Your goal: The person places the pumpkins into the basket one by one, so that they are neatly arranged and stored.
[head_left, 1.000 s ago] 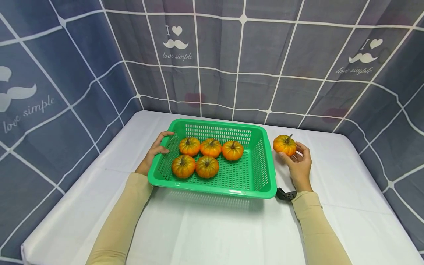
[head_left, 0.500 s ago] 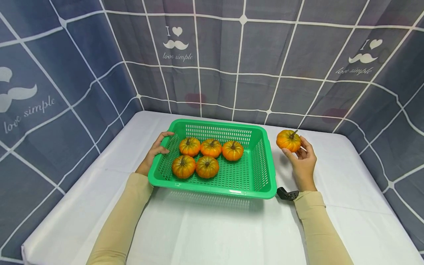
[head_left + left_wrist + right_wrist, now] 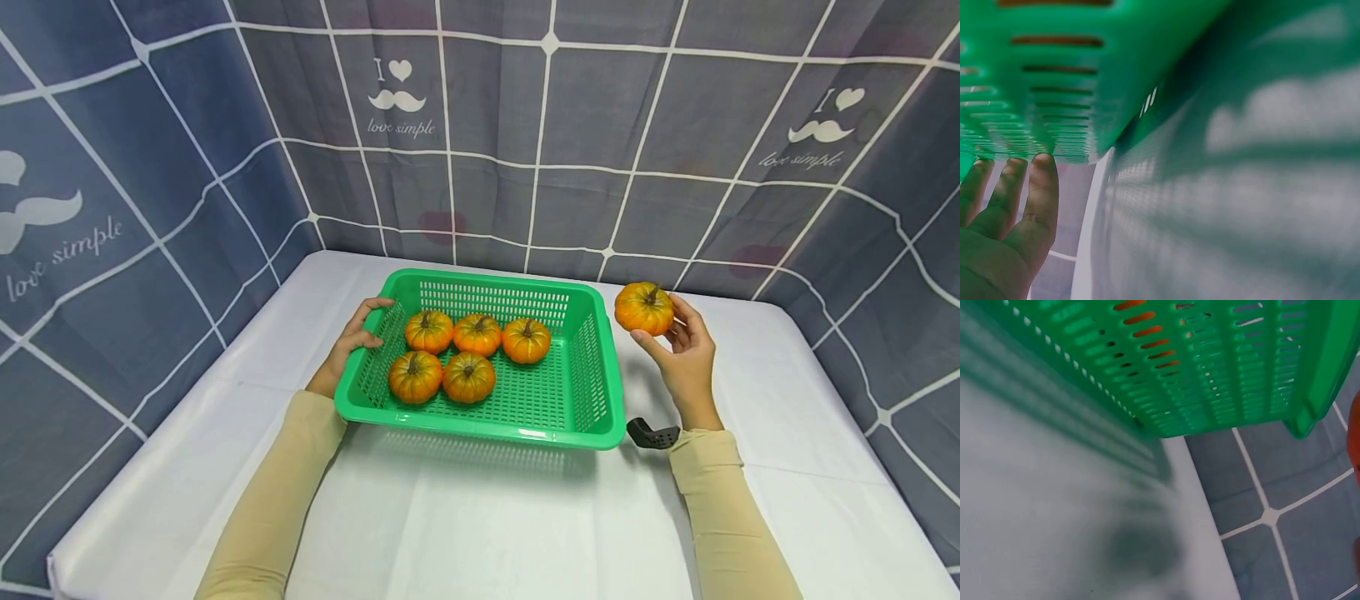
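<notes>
In the head view my right hand (image 3: 691,360) holds a small orange pumpkin (image 3: 642,309) between thumb and fingers, raised over the table just right of a green plastic basket (image 3: 480,428). Only a sliver of that pumpkin (image 3: 1354,434) shows at the right edge of the right wrist view. My left hand (image 3: 348,343) grips the basket's left rim; in the left wrist view its fingers (image 3: 1040,200) reach up against the slotted outer wall. Inside the basket sit several similar pumpkins (image 3: 468,378), a back row of three and others in front at the left.
A white cloth covers the table (image 3: 480,525). Behind and at both sides hangs a dark grid-patterned curtain (image 3: 585,125). The basket's right part shows bare slotted floor. A black wrist device (image 3: 651,435) sticks out from the right wrist toward the basket's near corner.
My right hand has lifted the pumpkin higher off the table, first drifting slightly right, then back left toward the basket. The left hand, basket and pumpkins inside have stayed put.
</notes>
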